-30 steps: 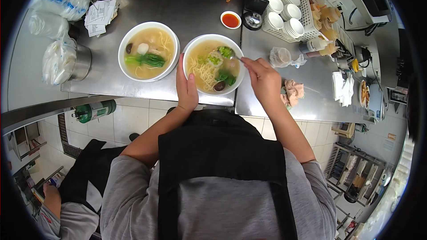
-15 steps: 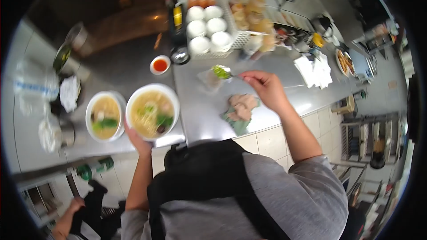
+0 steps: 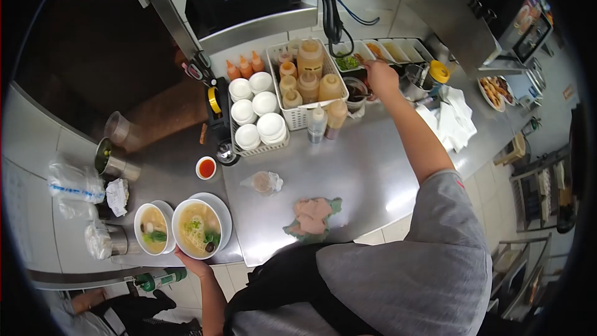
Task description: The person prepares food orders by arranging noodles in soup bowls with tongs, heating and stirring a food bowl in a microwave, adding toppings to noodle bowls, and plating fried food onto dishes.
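My left hand (image 3: pixel 194 264) grips the near rim of a white bowl of noodle soup (image 3: pixel 197 229) with greens, a dark mushroom and chopped scallions in it; some fingers are hidden under the bowl. A white plate (image 3: pixel 222 210) shows behind it. Just left stands a second soup bowl (image 3: pixel 152 229). At the back counter, my right hand (image 3: pixel 380 78) is closed around a spoon, mostly hidden by the fingers, beside the container of chopped scallions (image 3: pixel 347 62). Below that hand is a jar of dark sauce (image 3: pixel 356 90).
A basket of squeeze bottles (image 3: pixel 309 74) and stacked white cups (image 3: pixel 267 102) stand at the back. A red sauce cup (image 3: pixel 206 167), a plastic bag (image 3: pixel 264 182) and a crumpled cloth (image 3: pixel 313 216) lie on the steel counter. White napkins (image 3: pixel 454 118) lie at right.
My right hand has moved up and away, from above the counter with a spoonful of scallions to the back containers. My left hand stays at the bowl. The view has shifted.
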The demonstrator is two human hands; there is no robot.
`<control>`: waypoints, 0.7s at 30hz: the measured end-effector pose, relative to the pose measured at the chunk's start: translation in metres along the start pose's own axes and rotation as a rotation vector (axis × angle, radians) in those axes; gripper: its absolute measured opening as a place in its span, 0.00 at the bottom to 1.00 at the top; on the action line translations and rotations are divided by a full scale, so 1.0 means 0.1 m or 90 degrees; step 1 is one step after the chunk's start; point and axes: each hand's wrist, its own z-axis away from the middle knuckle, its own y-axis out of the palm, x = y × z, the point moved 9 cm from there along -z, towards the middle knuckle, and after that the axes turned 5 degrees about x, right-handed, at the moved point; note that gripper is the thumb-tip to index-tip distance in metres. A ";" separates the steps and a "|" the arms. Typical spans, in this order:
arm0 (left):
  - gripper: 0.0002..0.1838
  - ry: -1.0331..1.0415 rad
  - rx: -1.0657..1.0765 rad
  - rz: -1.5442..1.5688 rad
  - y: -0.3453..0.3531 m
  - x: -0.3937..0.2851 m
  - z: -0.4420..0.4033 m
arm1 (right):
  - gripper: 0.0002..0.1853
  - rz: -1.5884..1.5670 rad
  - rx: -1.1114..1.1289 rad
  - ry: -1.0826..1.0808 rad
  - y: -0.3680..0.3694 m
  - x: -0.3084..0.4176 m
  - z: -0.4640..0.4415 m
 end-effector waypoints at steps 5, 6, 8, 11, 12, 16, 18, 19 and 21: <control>0.33 -0.029 0.003 0.040 -0.05 0.07 -0.03 | 0.10 0.288 0.030 -0.198 0.65 0.36 -0.44; 0.33 -0.028 0.002 0.031 -0.08 0.09 -0.03 | 0.10 0.331 0.073 -0.209 0.72 0.38 -0.47; 0.33 -0.025 -0.001 0.018 -0.10 0.10 -0.03 | 0.10 0.245 0.124 -0.131 0.80 0.30 -0.54; 0.32 -0.031 -0.028 0.024 -0.10 0.11 -0.03 | 0.10 0.123 0.198 -0.012 0.86 0.06 -0.60; 0.31 -0.024 -0.030 0.006 -0.09 0.09 -0.02 | 0.10 0.042 0.201 0.018 0.83 0.00 -0.58; 0.30 -0.011 -0.017 0.020 -0.09 0.09 -0.04 | 0.11 -0.149 0.212 0.052 0.90 -0.22 -0.58; 0.30 -0.008 -0.020 0.023 -0.10 0.12 -0.06 | 0.11 -0.195 0.177 0.064 0.95 -0.33 -0.58; 0.29 -0.006 -0.026 0.026 -0.13 0.13 -0.06 | 0.11 -0.241 0.143 0.074 0.96 -0.39 -0.58; 0.29 0.001 -0.019 0.009 -0.14 0.12 -0.06 | 0.12 -0.284 0.144 0.107 0.97 -0.46 -0.55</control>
